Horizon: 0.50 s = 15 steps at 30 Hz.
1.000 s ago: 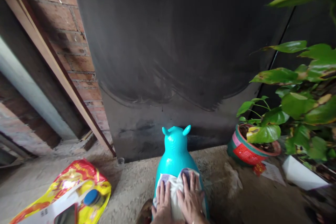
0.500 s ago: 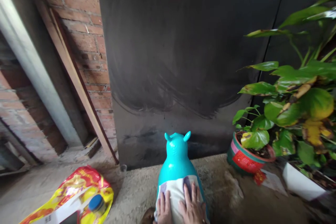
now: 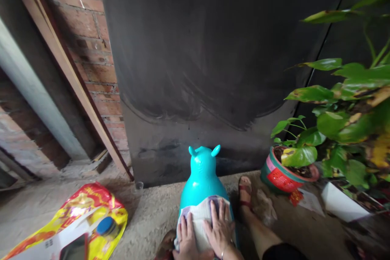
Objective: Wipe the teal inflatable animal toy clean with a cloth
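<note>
Lying flat and slightly splayed, your left hand (image 3: pixel 188 240) and right hand (image 3: pixel 219 229) still cover the white-and-purple cloth (image 3: pixel 198 218) on the glossy turquoise eared toy (image 3: pixel 203 183) before the smooth black panel (image 3: pixel 201 61); a red-sandalled foot (image 3: pixel 245 193) now shows between toy and round red-and-green flowerpot (image 3: pixel 283 178).

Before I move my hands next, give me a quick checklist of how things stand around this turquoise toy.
1. Left hand flat on the cloth: ok.
2. Right hand flat on the cloth: ok, its fingers spread.
3. Cloth on the toy: ok, it lies over the body below the neck.
4. Turquoise toy steady underneath: cannot tell, its base is out of sight.
5. Right side of the toy free of obstacles: not ok, a sandalled foot is close beside it.
6. Plant pot apart from the toy: ok, it stands farther right, beyond the foot.
</note>
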### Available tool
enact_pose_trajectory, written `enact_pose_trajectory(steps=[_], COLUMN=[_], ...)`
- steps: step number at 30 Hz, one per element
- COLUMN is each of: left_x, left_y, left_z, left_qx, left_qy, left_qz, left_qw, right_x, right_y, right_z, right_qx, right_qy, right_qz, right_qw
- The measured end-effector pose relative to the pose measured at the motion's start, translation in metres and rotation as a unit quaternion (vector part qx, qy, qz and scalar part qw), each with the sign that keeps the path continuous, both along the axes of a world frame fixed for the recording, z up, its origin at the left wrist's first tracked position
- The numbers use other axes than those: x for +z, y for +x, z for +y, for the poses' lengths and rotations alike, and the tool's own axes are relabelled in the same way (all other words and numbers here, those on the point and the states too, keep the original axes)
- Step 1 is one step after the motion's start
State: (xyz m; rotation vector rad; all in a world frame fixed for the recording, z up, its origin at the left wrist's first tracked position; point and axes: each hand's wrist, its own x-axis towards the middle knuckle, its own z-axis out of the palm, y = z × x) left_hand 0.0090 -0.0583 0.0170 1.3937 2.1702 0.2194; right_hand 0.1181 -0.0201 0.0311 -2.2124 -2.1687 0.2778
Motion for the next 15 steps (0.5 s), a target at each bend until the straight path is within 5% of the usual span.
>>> enact_pose_trajectory(steps=[8,15], left_x=[0.006,0.003], left_y=[-0.023,-0.021], left_z=[0.058,0.045], left_qx=[-0.002,-0.019], left_qy=[-0.020,0.002], left_qz=[-0.034,-0.007], left_qw=[0.999,1.000], right_x=[-0.024,-0.018], right_y=[-0.013,-0.009], right_z=[0.076,0.052], right_qx=[0.039,0.026], right_qy=[0.049,0.040], right_qz=[0.016,0.030], right_qw=[0.998,0.998])
